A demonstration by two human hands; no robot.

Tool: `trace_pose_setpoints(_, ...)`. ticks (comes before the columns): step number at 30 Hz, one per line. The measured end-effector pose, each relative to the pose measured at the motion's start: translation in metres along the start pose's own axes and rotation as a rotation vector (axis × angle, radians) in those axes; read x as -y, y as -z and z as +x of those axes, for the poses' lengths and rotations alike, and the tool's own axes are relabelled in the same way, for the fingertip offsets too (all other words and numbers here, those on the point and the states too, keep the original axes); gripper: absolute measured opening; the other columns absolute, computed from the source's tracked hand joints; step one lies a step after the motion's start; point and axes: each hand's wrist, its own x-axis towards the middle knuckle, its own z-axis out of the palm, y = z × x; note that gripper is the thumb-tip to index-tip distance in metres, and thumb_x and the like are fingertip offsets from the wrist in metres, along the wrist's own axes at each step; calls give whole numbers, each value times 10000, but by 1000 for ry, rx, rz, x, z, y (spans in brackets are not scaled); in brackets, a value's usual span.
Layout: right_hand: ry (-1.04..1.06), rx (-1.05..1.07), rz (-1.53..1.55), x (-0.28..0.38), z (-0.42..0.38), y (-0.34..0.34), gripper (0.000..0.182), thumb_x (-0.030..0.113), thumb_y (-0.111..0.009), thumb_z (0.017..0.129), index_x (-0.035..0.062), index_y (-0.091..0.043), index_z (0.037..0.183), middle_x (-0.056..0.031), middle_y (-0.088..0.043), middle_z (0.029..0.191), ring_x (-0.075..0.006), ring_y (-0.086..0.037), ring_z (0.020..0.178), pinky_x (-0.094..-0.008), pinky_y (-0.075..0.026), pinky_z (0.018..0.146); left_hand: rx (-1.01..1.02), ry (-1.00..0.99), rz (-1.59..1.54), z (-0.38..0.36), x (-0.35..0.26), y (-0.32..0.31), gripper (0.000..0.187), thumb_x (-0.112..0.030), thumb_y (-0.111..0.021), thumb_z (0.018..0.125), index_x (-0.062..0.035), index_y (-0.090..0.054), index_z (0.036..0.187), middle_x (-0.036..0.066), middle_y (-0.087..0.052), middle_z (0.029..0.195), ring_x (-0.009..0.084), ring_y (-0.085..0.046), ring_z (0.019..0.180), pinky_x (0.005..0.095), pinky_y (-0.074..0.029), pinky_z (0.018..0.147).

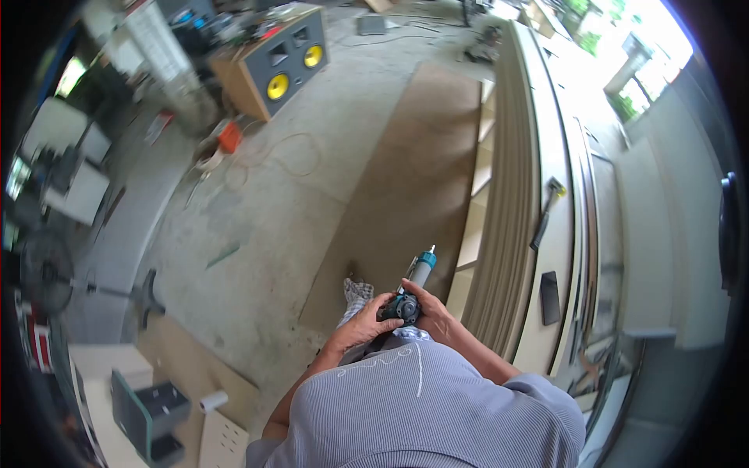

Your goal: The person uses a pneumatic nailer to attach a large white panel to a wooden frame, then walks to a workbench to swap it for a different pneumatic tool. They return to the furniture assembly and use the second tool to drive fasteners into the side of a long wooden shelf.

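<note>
A tool with a grey barrel and teal collar points forward and slightly right, close to my body. My left hand is closed round the left side of its dark rear part. On the right side, my right hand grips the same tool, with fingers along the barrel's base. Beneath the tool, a brown panel lies along a long open-compartment cabinet frame.
Stacked boards stand on the right, with a hammer and a black phone on top. A speaker-like cabinet stands ahead left. An orange container sits on the floor; a fan is far left.
</note>
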Motion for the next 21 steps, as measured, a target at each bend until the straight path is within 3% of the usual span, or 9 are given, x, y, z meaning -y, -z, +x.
trace_pose_setpoints(5,204,-81,195,70,20,-11,357,287,-643,798,-19,-510,924,-146,-586,829,-276,-627,737,-402,-540,679,225,-97,187,104,-27,32,794,-474,-677,721,-104,-324,1328,176,-361,1283,301,-400,1180,400,-377,946)
trace_pose_setpoints(10,386,-158,372,142,34,-44,403,274,-631,809,9,-429,1036,-149,-578,902,-276,-616,797,-413,-535,715,384,-72,341,185,-110,63,779,-549,-639,716,-122,-364,1307,181,-372,1226,309,-384,1183,397,-340,982)
trace_pose_setpoints(13,496,-184,431,184,55,-54,386,268,-634,807,16,-439,1024,-150,-573,921,-270,-615,790,-396,-535,724,464,-99,427,238,-149,78,784,-553,-647,704,-126,-372,1300,182,-371,1231,304,-386,1182,397,-347,975)
trace_pose_setpoints(19,705,-223,543,256,79,-52,510,252,-671,770,-36,-404,1095,-137,-598,874,-236,-626,762,-359,-546,709,555,-152,455,329,-191,77,674,-394,-682,722,-118,-400,1268,147,-394,1200,265,-454,1080,365,-395,911)
trace_pose_setpoints(21,771,-272,548,281,79,-50,519,249,-671,768,-40,-399,1102,-144,-601,890,-237,-629,767,-359,-547,707,598,-190,478,357,-205,69,748,-521,-639,723,-98,-376,1280,176,-409,1207,332,-425,1157,394,-343,978)
